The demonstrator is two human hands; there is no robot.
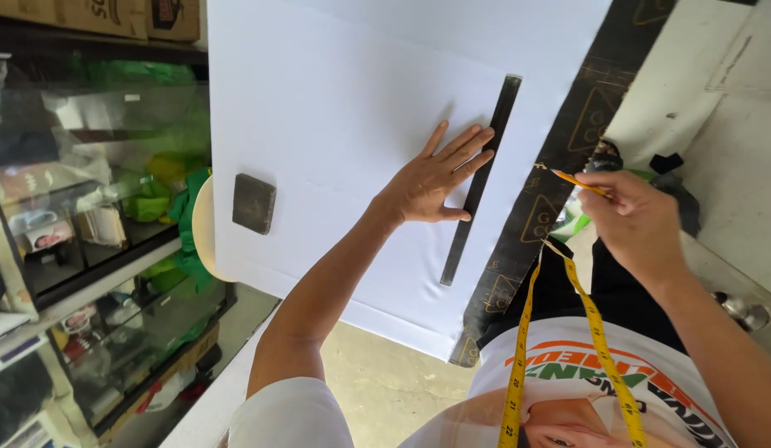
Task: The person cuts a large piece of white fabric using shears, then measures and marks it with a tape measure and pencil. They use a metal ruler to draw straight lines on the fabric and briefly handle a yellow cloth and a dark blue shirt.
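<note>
Room: a cramped shop corner, with glass shelving (87,249) down the left side of the frame holding green bags and packets, and a pale concrete floor showing at the bottom centre.
Surface: a large white sheet (352,91) fills the upper middle of the frame, lying over a dark printed board (560,158) whose edge runs diagonally along the sheet's right side.
Ruler: a long black straightedge (478,178) lies on the white sheet, slanting from the upper right of the sheet down toward the centre of the frame.
Left hand: the left hand (431,182) lies flat on the sheet at the centre of the frame, fingers spread apart, the fingertips touching the ruler's edge.
Right hand: the right hand (639,220), at the right of the frame and off the sheet, has its fingers pinched around a yellow pencil (578,181), tip pointing left toward the sheet.
Weight: a small dark square block (253,203) rests on the sheet's left part, well apart from both hands.
Tape: a yellow measuring tape (597,332) hangs from the person's neck at the lower right, over a white printed shirt.
</note>
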